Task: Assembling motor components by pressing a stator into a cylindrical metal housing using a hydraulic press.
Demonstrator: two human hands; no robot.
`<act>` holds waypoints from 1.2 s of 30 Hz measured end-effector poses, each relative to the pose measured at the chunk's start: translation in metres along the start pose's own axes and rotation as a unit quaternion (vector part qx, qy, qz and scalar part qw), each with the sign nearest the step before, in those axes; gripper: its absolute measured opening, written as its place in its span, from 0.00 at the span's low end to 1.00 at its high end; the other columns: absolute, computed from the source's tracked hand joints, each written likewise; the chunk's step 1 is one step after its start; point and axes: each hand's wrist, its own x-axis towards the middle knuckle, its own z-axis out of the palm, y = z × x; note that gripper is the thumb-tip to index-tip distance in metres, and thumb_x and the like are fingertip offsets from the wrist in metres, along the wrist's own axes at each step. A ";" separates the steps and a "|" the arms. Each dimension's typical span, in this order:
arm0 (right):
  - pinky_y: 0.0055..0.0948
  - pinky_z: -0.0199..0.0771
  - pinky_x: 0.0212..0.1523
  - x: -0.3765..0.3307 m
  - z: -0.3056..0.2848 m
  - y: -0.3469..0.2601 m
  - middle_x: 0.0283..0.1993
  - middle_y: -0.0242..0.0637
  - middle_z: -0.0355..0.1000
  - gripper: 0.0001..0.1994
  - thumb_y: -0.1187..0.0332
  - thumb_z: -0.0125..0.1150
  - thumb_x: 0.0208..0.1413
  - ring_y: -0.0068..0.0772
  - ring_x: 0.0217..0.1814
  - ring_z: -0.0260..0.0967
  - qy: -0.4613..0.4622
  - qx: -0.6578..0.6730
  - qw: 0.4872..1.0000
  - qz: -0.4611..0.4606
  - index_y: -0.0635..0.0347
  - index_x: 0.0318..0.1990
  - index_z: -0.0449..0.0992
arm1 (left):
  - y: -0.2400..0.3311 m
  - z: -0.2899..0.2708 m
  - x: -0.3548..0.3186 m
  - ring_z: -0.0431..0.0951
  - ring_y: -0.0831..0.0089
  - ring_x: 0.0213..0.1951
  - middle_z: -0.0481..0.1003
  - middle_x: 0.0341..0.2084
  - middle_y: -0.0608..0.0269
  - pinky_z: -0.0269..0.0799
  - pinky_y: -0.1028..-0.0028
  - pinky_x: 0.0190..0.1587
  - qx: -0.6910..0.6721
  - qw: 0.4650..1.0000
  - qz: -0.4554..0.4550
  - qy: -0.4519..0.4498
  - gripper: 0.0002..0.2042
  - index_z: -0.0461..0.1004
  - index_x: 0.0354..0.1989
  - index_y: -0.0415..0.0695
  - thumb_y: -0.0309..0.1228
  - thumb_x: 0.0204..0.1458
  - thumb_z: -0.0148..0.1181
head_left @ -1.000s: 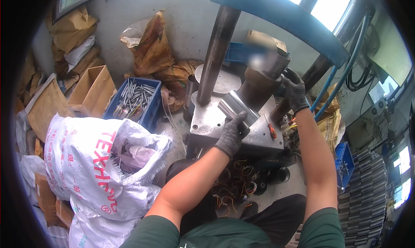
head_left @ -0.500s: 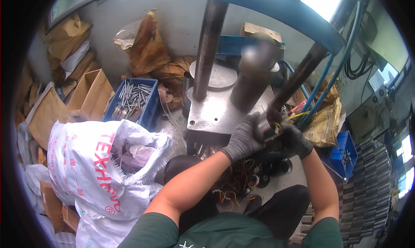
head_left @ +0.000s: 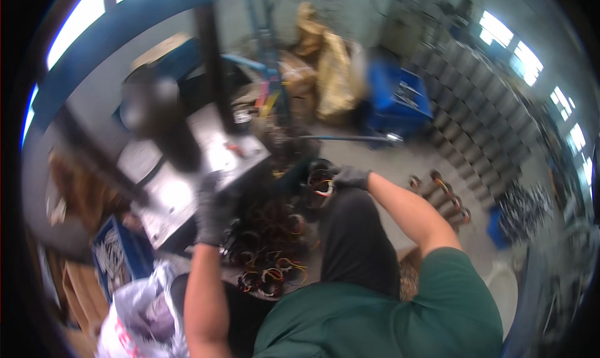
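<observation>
My right hand, in a grey glove, is closed at the side of a dark cylindrical motor part with yellow and red wires at its open end. It holds this part just beyond my right knee. My left hand, also gloved, is at the front edge of the press's shiny metal plate. Motion smears its fingers, so their grip is unclear. Between my arms lies a pile of wound motor stators with coloured leads, low on the floor.
Thick press columns and a dark ram rise at the left. A metal rod reaches across beyond my right hand. Blue bins, stacked metal cylinders and several wired cylinders stand right; a white sack sits lower left.
My view has swung right. Both hands were together on a wired metal cylinder by the press; now they are apart, the right one out by my knee, the left at the plate.
</observation>
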 end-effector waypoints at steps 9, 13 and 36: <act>0.36 0.64 0.15 -0.061 0.071 0.304 0.21 0.39 0.73 0.12 0.64 0.52 0.65 0.34 0.15 0.67 0.369 0.405 0.780 0.303 0.58 0.33 0.79 | -0.021 -0.013 -0.008 0.76 0.46 0.57 0.77 0.52 0.44 0.70 0.54 0.62 0.079 0.991 -0.079 -0.068 0.25 0.72 0.64 0.40 0.30 0.57 0.67; 0.36 0.66 0.16 -0.092 0.086 0.370 0.21 0.40 0.74 0.12 0.64 0.52 0.64 0.35 0.16 0.68 0.462 0.482 0.664 0.337 0.57 0.34 0.80 | 0.039 -0.002 -0.012 0.79 0.47 0.50 0.77 0.47 0.47 0.75 0.56 0.55 0.135 0.972 0.132 -0.137 0.24 0.72 0.64 0.41 0.26 0.57 0.66; 0.44 0.79 0.54 -0.174 -0.014 0.754 0.65 0.35 0.76 0.36 0.50 0.69 0.58 0.43 0.55 0.78 0.612 0.487 0.398 0.479 0.61 0.69 0.69 | -0.109 -0.003 0.019 0.80 0.68 0.44 0.82 0.43 0.55 0.73 0.70 0.50 0.126 0.974 -0.176 -0.072 0.13 0.78 0.53 0.40 0.36 0.69 0.58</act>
